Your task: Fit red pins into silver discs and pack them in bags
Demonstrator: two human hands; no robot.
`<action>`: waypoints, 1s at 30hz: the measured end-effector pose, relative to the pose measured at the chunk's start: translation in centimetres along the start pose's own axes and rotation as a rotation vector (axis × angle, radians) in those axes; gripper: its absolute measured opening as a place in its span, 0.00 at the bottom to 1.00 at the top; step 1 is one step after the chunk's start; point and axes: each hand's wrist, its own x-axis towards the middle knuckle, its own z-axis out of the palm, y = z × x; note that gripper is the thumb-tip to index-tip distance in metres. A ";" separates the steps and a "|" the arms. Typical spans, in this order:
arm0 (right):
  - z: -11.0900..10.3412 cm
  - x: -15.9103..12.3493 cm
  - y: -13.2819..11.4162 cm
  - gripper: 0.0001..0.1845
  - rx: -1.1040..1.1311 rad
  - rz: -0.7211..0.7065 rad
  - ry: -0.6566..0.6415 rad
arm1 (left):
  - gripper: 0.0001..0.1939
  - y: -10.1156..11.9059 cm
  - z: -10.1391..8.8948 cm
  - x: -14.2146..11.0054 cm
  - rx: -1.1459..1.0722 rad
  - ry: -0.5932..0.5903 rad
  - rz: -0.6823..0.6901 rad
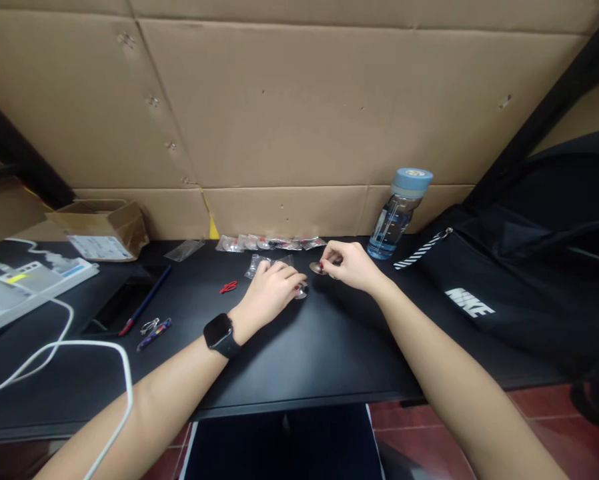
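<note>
My right hand (347,263) is closed in a pinch on the red middle of a small, shiny, round metal disc (316,269), held just over the black table. My left hand (274,288), wearing a black watch (221,335), has its fingers curled down over a second shiny disc (301,292), which also shows a bit of red. The fingers hide most of that second disc. Just behind the left hand is a crumpled clear plastic bag (256,265). A red looped cord (228,287) lies to the left of it.
Several small clear packets (269,244) line the table's back edge, near a flat clear bag (184,250). A blue-lidded bottle (393,213) and a black bag (499,287) stand right. Left are a cardboard box (99,230), phone (129,300), keys (152,330), power strip (39,287) and white cable (125,363).
</note>
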 end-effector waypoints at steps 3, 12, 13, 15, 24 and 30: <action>0.2 -0.1 -0.2 0.04 0.003 -0.025 -0.015 | 0.08 -0.1 -0.3 0.0 0.018 -0.015 -0.020; 0.5 -0.3 -0.7 0.04 0.082 -0.069 -0.016 | 0.07 0.1 -1.0 0.1 -0.336 0.134 -0.352; 0.5 -0.3 -0.7 0.04 0.106 -0.053 -0.015 | 0.07 -0.1 -1.1 0.1 -0.401 0.153 -0.408; 0.6 -0.3 -1.0 0.03 0.178 -0.022 0.008 | 0.08 -0.4 -1.2 0.1 -0.549 0.193 -0.501; 4.3 -0.9 -3.8 0.05 0.325 -0.039 0.316 | 0.13 -0.8 -0.5 0.1 -0.967 0.243 -0.532; 5.7 -1.1 -3.3 0.09 0.470 0.007 0.234 | 0.12 -0.8 -0.4 0.0 -0.978 0.265 -0.496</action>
